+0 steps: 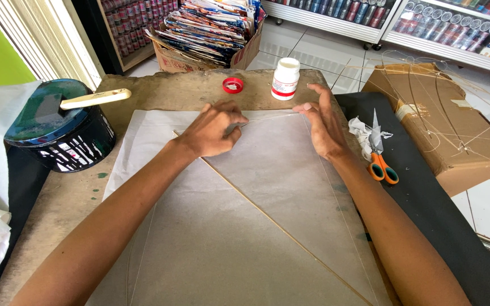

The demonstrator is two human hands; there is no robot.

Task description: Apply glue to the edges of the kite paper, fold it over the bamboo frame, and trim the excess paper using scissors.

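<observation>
Pinching a thin stick [267,117] between thumb and fingers, the left hand [212,130] has a closed grip at its left end. The right hand [323,122] is half open, fingertips touching the stick's other end. The stick lies across a grey paper sheet [267,187] on the tabletop [75,198], with a white bottle [285,79] just beyond.

L hand [214,130] pinching, R hand [321,120] open, flat.
</observation>
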